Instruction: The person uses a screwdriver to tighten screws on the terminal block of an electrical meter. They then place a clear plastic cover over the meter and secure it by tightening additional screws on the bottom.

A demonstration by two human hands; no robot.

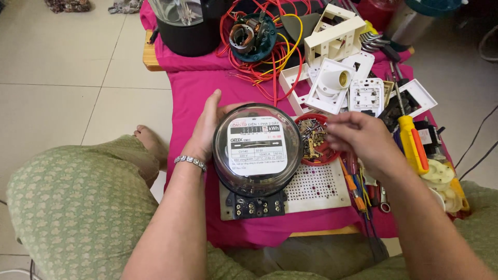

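Note:
A round electric meter (258, 148) with a clear dome and a black terminal block (255, 206) lies on a white perforated board (316, 187). My left hand (205, 129) cups the meter's left side; a bracelet sits on that wrist. My right hand (359, 136) hovers over a small red bowl (313, 141) full of screws, its fingertips pinched together at the bowl's right rim. Whether a screw is between the fingers cannot be seen.
A low table under a pink cloth (192, 93) holds a yellow-handled screwdriver (411, 141), white switch plates and a lamp socket (335, 83), tangled red and yellow wires (270, 57) around a motor, and a black blender base (188, 26). Pliers (358, 192) lie beside the board.

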